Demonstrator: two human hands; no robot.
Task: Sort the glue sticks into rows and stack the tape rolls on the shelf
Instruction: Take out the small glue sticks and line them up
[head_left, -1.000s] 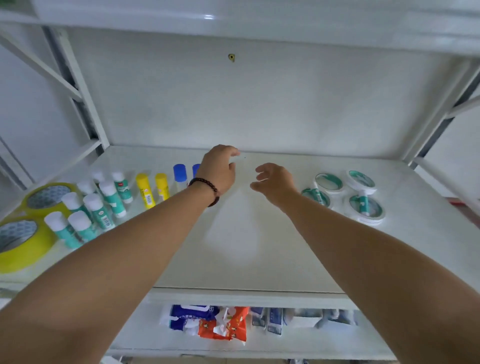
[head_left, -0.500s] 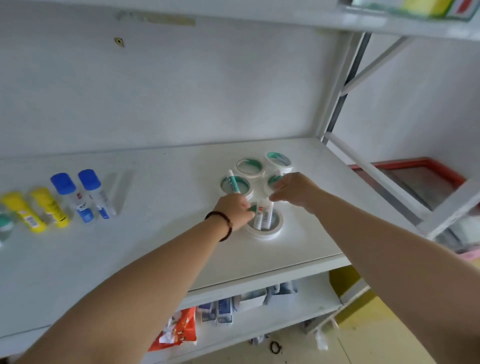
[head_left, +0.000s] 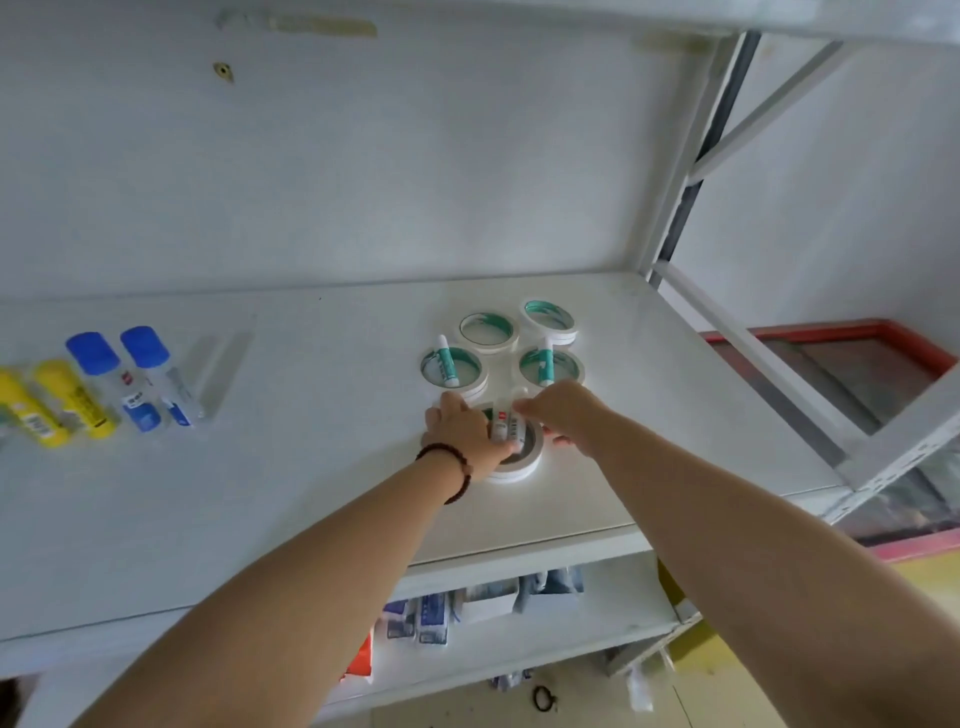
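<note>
A: Grip status: the left hand (head_left: 465, 434) and the right hand (head_left: 558, 410) are both set against the nearest tape roll (head_left: 522, 460), one on each flank. The left fingers curl over the glue sticks (head_left: 506, 428) standing inside that roll's core. Whether either hand is clamped on the roll or on the sticks, I cannot tell; the fingertips are hidden.

B: Location of the roll?

A: On the shelf (head_left: 311, 467), at the front of the tape cluster, nearest the shelf's front edge.

B: Tape count?

A: Five white rolls with green cores. Taking the held roll as reference: one behind it to the left (head_left: 454, 371), one behind it to the right (head_left: 550, 366), and two further back (head_left: 488, 332) (head_left: 550, 317). All lie flat and apart. No stack exists yet.

B: Glue count?

A: Two or three in the held roll, unclear. One white stick stands in each of the two rolls directly behind it. Far left of the held roll: two blue-capped sticks (head_left: 119, 374) and two yellow sticks (head_left: 52, 405), side by side; the frame edge cuts off anything beyond.

B: Progress?

A: Judged partial. The left group reads as rows. Sticks inside the tape cores remain unsorted, and stacking is entirely outstanding.
</note>
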